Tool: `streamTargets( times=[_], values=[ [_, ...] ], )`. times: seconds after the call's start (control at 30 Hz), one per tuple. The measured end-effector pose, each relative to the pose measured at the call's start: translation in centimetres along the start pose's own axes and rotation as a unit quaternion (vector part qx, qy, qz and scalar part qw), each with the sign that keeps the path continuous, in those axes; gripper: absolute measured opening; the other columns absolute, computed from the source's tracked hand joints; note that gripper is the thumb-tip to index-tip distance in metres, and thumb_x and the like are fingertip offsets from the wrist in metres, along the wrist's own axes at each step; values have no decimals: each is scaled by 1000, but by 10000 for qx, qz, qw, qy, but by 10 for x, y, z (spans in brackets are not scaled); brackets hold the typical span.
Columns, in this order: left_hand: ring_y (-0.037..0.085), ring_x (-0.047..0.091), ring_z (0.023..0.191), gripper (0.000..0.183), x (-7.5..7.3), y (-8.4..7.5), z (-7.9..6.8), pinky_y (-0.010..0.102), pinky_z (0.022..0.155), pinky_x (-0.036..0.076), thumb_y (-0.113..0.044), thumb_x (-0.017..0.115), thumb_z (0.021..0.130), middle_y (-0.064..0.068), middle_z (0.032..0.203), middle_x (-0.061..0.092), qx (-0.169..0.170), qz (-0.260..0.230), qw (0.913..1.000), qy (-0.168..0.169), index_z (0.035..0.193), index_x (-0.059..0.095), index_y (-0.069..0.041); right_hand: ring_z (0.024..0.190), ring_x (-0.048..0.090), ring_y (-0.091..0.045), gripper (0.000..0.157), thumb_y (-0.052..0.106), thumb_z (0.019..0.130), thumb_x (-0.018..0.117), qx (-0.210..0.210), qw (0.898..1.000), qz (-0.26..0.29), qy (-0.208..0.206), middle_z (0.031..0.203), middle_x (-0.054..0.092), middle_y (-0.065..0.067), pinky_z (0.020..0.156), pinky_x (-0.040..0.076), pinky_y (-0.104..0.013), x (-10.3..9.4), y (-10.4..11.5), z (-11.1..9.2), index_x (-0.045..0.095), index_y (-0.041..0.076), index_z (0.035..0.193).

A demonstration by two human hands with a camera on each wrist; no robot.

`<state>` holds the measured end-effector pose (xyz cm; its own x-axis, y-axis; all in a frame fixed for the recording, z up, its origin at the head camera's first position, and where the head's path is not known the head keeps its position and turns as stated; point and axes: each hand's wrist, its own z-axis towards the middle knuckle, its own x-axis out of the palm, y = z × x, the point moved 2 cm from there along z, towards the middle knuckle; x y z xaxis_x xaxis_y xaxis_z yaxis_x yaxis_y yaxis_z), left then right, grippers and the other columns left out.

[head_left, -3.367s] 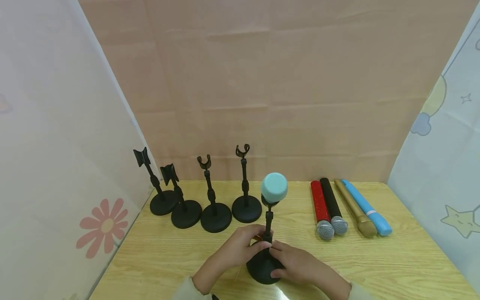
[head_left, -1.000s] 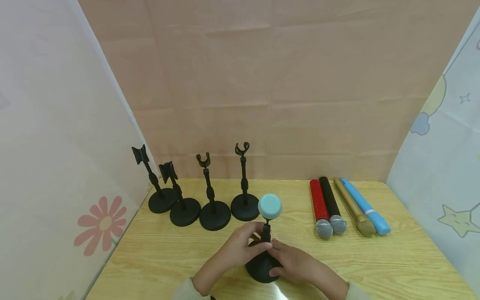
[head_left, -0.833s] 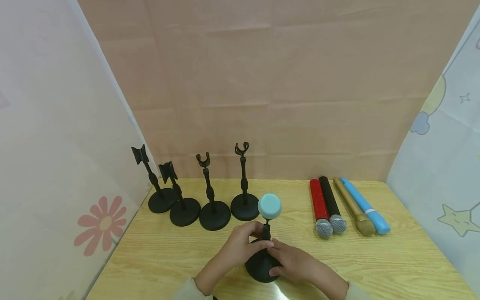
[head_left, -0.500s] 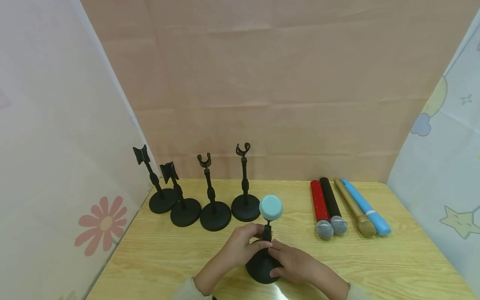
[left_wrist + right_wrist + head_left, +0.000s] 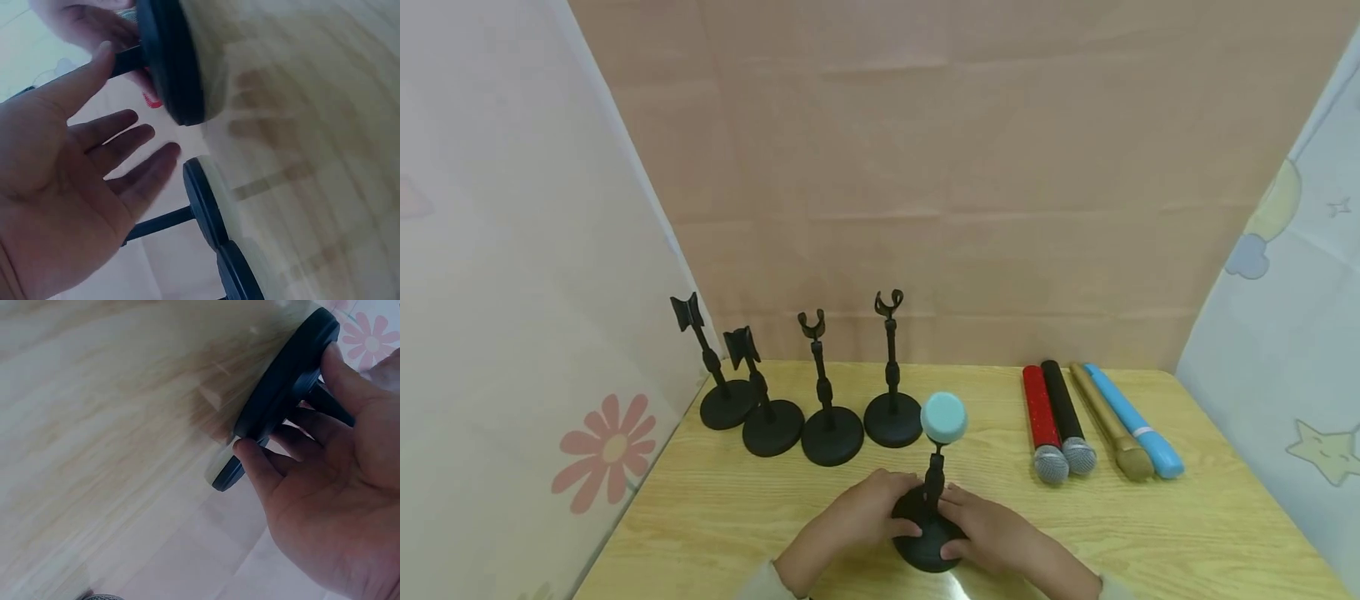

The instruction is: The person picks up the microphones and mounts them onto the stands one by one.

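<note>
A black desktop microphone stand (image 5: 934,492) stands at the front middle of the table. On top of it sits a thing with a round teal end (image 5: 943,417) facing me, apparently a microphone. My right hand (image 5: 996,533) grips the stand's round base; in the right wrist view its thumb and fingers are on the base (image 5: 290,372). Beside the pole on the other side is my left hand (image 5: 865,512), its fingers spread around the base's left edge. In the left wrist view the left hand (image 5: 69,162) shows an open palm holding nothing.
Several black microphone stands (image 5: 832,437) with bare clips stand at the back left. On the right lie a red microphone (image 5: 1041,421), a black microphone (image 5: 1066,417), a gold microphone (image 5: 1108,421) and a blue microphone (image 5: 1135,421). A paper-covered wall (image 5: 925,167) rises behind the table.
The teal end has come down lower over the base since the oldest frame. My left hand has let go of the pole and moved slightly down and left. The right hand stays at the base.
</note>
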<state>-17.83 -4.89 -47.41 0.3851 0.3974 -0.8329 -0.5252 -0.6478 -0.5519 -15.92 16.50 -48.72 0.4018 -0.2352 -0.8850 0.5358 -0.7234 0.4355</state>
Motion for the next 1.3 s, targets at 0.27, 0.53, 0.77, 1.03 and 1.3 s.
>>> streamTargets(
  times=[0.27,0.53,0.77,1.03,1.3],
  values=[
    [15,58,122,67,11,-2,-6,35,94,55,-45,80,84,-7,145,58,-332,843,9958,92,143,59,-20,137,49,-36,66,48,91,70,245,9988,-369,-210,148,54,-11,104,49,-48,4,4,-5,59,8,142],
    [20,57,128,72,16,-6,-5,38,95,55,-49,79,83,-6,147,56,-588,1153,9913,226,145,58,-17,134,54,-35,63,43,91,72,352,9979,-431,-332,147,56,-11,101,51,-48,4,9,-6,59,8,142],
    [10,55,114,75,18,-11,0,25,88,54,-51,75,85,-2,148,55,-537,1316,9896,216,146,55,-13,133,54,-36,63,39,90,73,371,9976,-384,-438,146,56,-13,100,51,-50,1,6,-6,60,4,140],
    [13,55,115,75,24,-5,16,23,89,52,-52,69,88,5,149,54,-353,1411,9893,53,148,53,-9,135,50,-40,62,37,91,72,498,9979,-99,-398,149,52,-15,102,48,-55,-6,-8,-1,58,5,143],
    [16,55,122,77,22,-8,27,26,93,53,-52,67,89,8,152,51,-266,1686,9853,96,149,51,-6,136,49,-42,62,32,92,74,544,9975,50,-439,150,51,-17,101,48,-58,-15,-13,2,56,6,144]
  ],
)
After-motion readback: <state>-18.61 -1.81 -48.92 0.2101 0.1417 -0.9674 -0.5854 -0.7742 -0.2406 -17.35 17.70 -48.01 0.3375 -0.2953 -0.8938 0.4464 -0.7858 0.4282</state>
